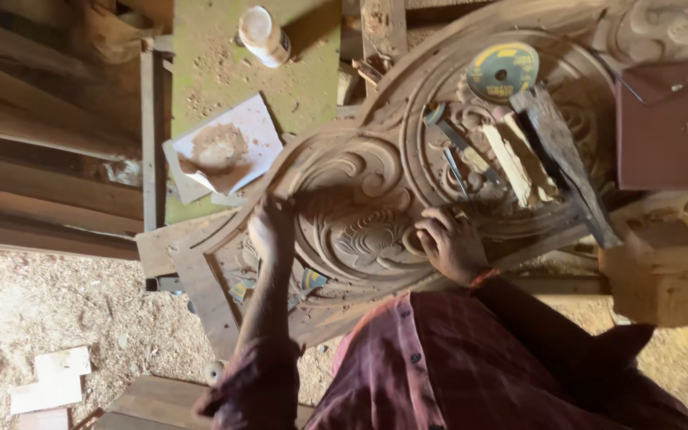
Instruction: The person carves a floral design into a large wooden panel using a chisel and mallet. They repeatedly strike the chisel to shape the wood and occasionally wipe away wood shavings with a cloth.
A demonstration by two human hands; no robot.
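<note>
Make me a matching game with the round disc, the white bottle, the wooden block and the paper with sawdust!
Things:
1. round cutting disc
2. white bottle
3. wooden block
4. sheet of paper with sawdust

Places:
A. lying on the green board
B. at the table edge, right of the carved panel
C. resting on the carved panel
D. beside the panel's left end

Pairs: 1-C, 2-A, 3-B, 4-D
</note>
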